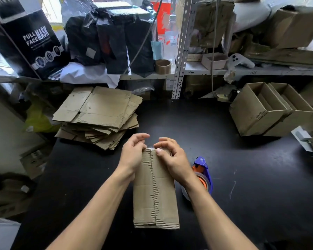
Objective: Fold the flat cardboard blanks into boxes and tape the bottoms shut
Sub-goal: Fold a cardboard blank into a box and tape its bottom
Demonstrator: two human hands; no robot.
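A brown cardboard box (154, 192) lies on the black table (242, 177) in front of me, its long side with a torn corrugated strip facing up. Both hands hold its far end. My left hand (134, 150) grips the left far corner, fingers curled over the edge. My right hand (170, 156) presses the right far corner with the thumb on top, where a shiny bit of clear tape shows. A blue and orange tape dispenser (202, 175) rests on the table just right of the box, partly behind my right forearm.
A stack of flat cardboard blanks (98, 114) lies at the far left of the table. Two open folded boxes (271, 109) stand at the far right. Behind is a metal shelf (242, 71) with black bags, a tape roll (163, 66) and more cartons.
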